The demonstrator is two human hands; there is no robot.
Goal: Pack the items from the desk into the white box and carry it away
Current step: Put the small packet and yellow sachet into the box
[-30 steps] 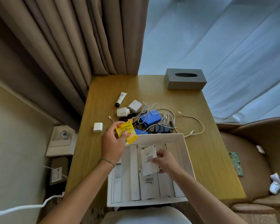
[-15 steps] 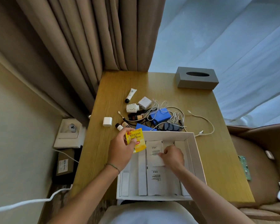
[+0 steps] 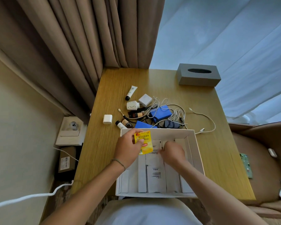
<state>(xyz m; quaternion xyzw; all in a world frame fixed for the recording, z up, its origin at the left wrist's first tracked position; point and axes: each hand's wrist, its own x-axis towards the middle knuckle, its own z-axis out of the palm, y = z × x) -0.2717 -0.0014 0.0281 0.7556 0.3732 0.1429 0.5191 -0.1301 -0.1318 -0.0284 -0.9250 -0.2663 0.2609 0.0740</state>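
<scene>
Over the white box (image 3: 195, 148), left hand (image 3: 128, 148) pinches a yellow tea packet (image 3: 143, 142) between thumb and fingers. Right hand (image 3: 173, 153) is inside the box, fingers curled down on a white sachet (image 3: 154, 147); grip unclear, blurred. Box sits at the desk's (image 3: 217, 151) near edge. Beyond it: cables (image 3: 177, 111), blue packs (image 3: 161, 112), chargers (image 3: 145, 100), tube (image 3: 131, 92), small bottles (image 3: 121, 124). Grey tissue box (image 3: 199, 75) at far corner.

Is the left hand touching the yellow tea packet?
Touching. The head view shows the left hand pinching the yellow tea packet at its edge, above the white box.
</scene>
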